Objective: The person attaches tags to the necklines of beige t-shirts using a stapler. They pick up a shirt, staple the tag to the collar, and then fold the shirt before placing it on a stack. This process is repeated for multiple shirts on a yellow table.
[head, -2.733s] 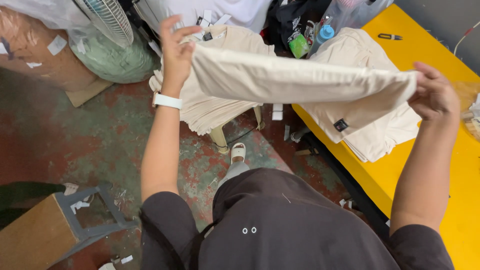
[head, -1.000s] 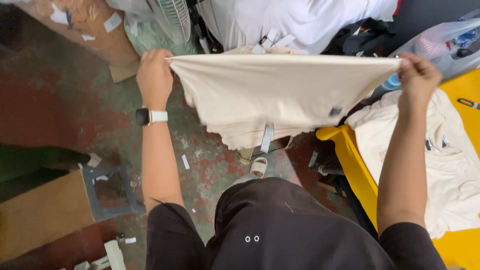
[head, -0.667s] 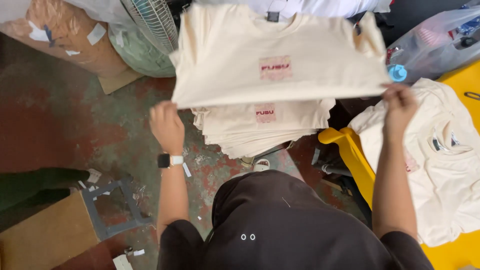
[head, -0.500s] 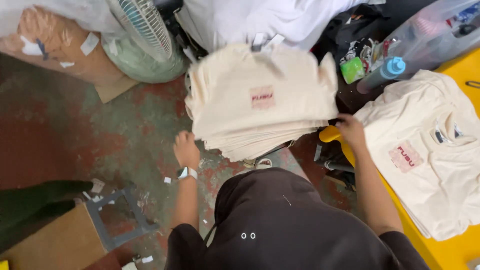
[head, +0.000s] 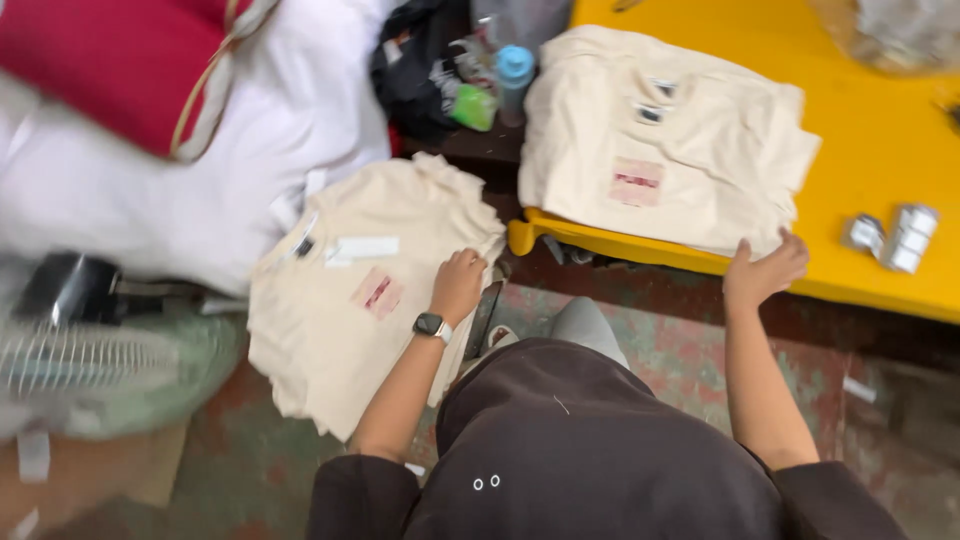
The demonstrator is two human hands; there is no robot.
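The left hand point(head: 458, 283) rests with its fingers curled loosely down onto the right edge of a stack of cream T-shirts point(head: 350, 320), pressing on the cloth rather than pinching it; the fingertips themselves are hidden against the fabric. A dark smartwatch point(head: 431, 325) sits on that wrist. This stack lies low, beside the person's knee and left of the yellow surface point(head: 880, 150), with a small reddish printed patch and a white label showing on its top shirt.

The right hand point(head: 762, 271) is raised with fingers spread and slightly bent, holding nothing; the fingertips reach the near edge of a second stack of cream T-shirts point(head: 660, 150), and whether they touch the cloth cannot be told. That stack lies on the near left corner of the yellow surface, hanging a little over its edge, and carries the same kind of reddish patch and dark neck labels.

To the right of that hand, a few small silvery packets point(head: 890, 237) lie on the surface. Behind the two stacks stand a bottle with a blue cap point(head: 515, 68) and dark bags. On the left are a heap of white cloth point(head: 200, 190), a red bundle point(head: 120, 60) and a blurred fan point(head: 60, 360) near the worn floor point(head: 690, 350).
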